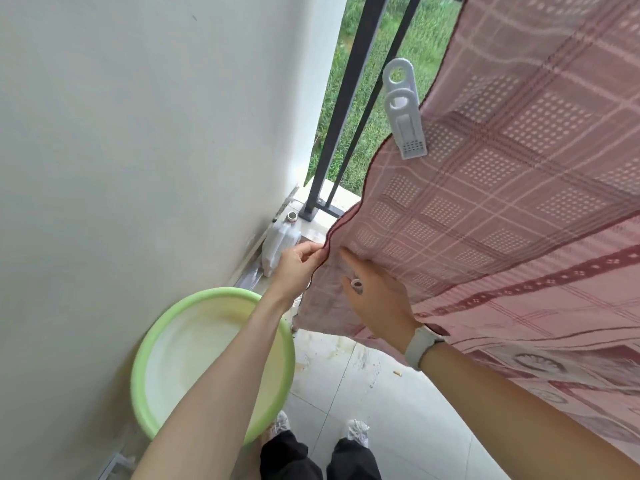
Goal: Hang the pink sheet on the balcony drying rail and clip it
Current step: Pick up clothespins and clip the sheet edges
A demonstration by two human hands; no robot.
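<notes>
The pink checked sheet (502, 188) hangs down across the right side of the view, draped from above. A large white clip (405, 109) is clamped on its left edge beside the dark railing bars (349, 98). Lower down, my left hand (298, 265) pinches the sheet's dark red hem between thumb and fingers. My right hand (377, 299) lies flat against the cloth just right of the hem, fingers spread, with a white ring-shaped piece (356, 284) by the thumb. A pale watch band sits on my right wrist.
A light green basin (145, 355) stands on the tiled floor against the white wall (138, 133) at my left. A translucent plastic jug (280, 240) sits in the corner by the railing's base. Grass lies beyond the bars. My feet are below.
</notes>
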